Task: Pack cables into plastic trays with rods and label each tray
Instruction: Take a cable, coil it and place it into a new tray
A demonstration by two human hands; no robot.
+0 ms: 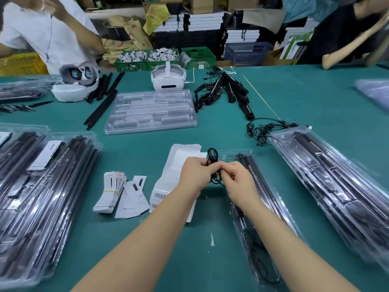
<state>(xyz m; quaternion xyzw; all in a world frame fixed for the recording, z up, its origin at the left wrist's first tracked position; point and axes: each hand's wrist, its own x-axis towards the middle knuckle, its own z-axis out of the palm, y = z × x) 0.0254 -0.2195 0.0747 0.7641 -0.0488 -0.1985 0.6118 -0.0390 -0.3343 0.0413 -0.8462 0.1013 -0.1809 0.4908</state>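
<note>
Green matting covers a crowded packing table [147, 239], where a coiled black cable [213, 165] is pinched between the left hand [194, 175] and the right hand [239, 182] — fingers of both curled tight around the loops. Just right of the fingertips, a clear tray [252, 207] holding black rods [255, 178] is laid lengthwise. Left of the fingers, a white label sheet [174, 175] and a bundle of printed cards [111, 192] are spread out. Beyond the fingers, empty stacked trays [150, 111] are seen — loose cables [263, 129] lie right of them.
</note>
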